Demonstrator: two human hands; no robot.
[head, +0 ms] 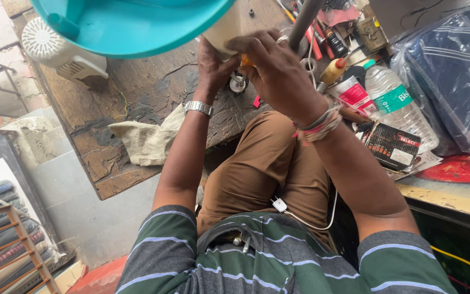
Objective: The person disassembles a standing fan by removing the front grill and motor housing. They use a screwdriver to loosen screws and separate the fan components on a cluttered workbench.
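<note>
Left hand (213, 68) grips the underside of a cream housing (229, 24), which sits above the bench (137, 103) under a teal fan base (137, 27). Right hand (276, 68) is closed over the same housing, beside a grey pole (304, 22). Hands are close together. A rag (148, 139) lies on the bench; a bottle (395, 103) stands right.

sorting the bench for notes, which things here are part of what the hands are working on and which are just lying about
In hand:
left hand
right hand
cream-coloured part
metal rod
teal plastic base

Lying about:
rag
water bottle
small squeeze bottle
white fan motor housing
dark printed box
</note>
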